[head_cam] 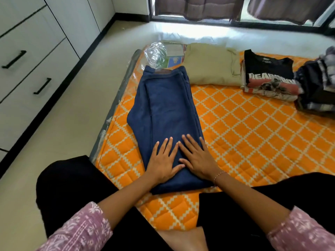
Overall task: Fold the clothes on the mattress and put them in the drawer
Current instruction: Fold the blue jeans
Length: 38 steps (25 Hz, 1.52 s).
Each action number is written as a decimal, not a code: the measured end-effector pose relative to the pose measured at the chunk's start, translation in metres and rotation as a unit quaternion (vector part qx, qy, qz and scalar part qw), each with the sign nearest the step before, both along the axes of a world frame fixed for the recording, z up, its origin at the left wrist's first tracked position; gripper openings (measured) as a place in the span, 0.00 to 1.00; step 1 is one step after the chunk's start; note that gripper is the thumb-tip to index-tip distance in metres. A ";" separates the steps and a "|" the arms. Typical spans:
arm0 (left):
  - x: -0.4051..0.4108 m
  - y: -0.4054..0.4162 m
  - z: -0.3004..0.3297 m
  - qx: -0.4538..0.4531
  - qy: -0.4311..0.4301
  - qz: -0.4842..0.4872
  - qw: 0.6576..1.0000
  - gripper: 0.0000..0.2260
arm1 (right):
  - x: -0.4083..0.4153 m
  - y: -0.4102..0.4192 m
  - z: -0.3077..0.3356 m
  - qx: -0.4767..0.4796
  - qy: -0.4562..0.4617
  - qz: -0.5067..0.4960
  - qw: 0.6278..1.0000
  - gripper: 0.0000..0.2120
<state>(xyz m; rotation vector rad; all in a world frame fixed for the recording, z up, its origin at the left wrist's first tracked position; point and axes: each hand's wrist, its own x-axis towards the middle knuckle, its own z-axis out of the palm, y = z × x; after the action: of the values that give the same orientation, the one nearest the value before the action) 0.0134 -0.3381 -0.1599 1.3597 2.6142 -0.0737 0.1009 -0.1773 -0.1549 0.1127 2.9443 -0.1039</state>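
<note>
Dark blue trousers (168,109) lie folded lengthwise on the orange quilted mattress (253,134), stretching away from me. My left hand (164,161) and my right hand (196,157) press flat on the near end of the trousers, side by side, fingers straight and spread. Beyond the trousers sit folded beige trousers (210,67), a folded black printed T-shirt (268,77) on a small stack, and a heap of dark unfolded clothes (319,84) at the right edge. White drawers with black handles (42,86) line the left wall.
A crumpled clear plastic wrap with a printed card (163,55) lies at the mattress's far left corner. Pale floor (72,109) runs between the mattress and the drawers. Curtains and a window frame (199,9) close off the far side. My crossed legs in black fill the foreground.
</note>
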 end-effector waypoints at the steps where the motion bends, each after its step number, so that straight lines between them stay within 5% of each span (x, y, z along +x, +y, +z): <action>1: 0.000 -0.005 0.000 -0.008 -0.015 -0.022 1.000 0.42 | 0.010 -0.001 0.002 -0.006 -0.005 0.031 0.999 0.33; 4: -0.007 -0.013 0.003 -0.042 -0.058 -0.053 0.996 0.48 | 0.046 -0.006 0.008 0.014 0.027 0.072 0.997 0.39; 7: -0.016 -0.002 0.013 -0.085 -0.115 -0.037 0.989 0.43 | 0.057 -0.005 0.014 0.076 0.038 0.108 0.991 0.44; 9: -0.017 0.003 0.023 -0.110 -0.168 -0.019 0.979 0.39 | 0.052 -0.008 0.024 0.090 0.041 0.104 0.990 0.36; 12: -0.016 0.005 0.056 -0.115 -0.287 0.022 0.951 0.31 | 0.027 -0.009 0.057 -0.076 -0.030 -0.029 0.996 0.13; 13: -0.015 0.003 0.071 -0.077 -0.379 0.073 0.919 0.30 | 0.017 -0.007 0.068 -0.141 -0.065 -0.078 0.985 0.09; 16: -0.011 -0.023 0.118 0.028 -0.637 0.258 0.726 0.34 | -0.002 0.012 0.105 -0.354 -0.219 -0.200 0.887 0.07; 19: -0.008 -0.053 0.130 0.123 -0.765 0.250 0.580 0.41 | -0.006 0.037 0.136 -0.490 -0.323 -0.270 0.763 0.03; 20: -0.007 -0.058 0.127 0.170 -0.764 0.236 0.575 0.39 | -0.012 0.049 0.142 -0.513 -0.313 -0.267 0.753 0.07; 23: -0.007 -0.050 0.115 0.315 -0.622 0.256 0.669 0.25 | -0.037 0.076 0.158 -0.628 -0.212 -0.246 0.707 0.15; 26: -0.033 -0.030 0.112 0.425 -0.574 0.305 0.630 0.16 | -0.040 0.094 0.141 -0.785 -0.125 -0.235 0.559 0.25; 27: -0.046 -0.024 0.109 0.438 -0.571 0.301 0.625 0.14 | -0.037 0.095 0.128 -0.780 -0.130 -0.238 0.564 0.26; 30: -0.094 -0.006 0.105 0.456 -0.551 0.267 0.646 0.10 | -0.046 0.094 0.093 -0.666 -0.134 -0.248 0.690 0.22; 34: -0.155 0.016 0.094 0.447 -0.495 0.295 0.685 0.10 | -0.092 0.083 0.089 -0.683 0.057 -0.346 0.641 0.17; 38: -0.160 0.030 0.067 0.379 -0.274 0.396 0.790 0.20 | -0.109 0.052 0.059 -0.421 0.134 -0.386 0.810 0.17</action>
<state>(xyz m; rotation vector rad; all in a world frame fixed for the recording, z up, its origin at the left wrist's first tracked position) -0.1470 -0.3079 -0.0933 0.1628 2.4719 1.3716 -0.0083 -0.1250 -0.0961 1.2020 2.5634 -1.5909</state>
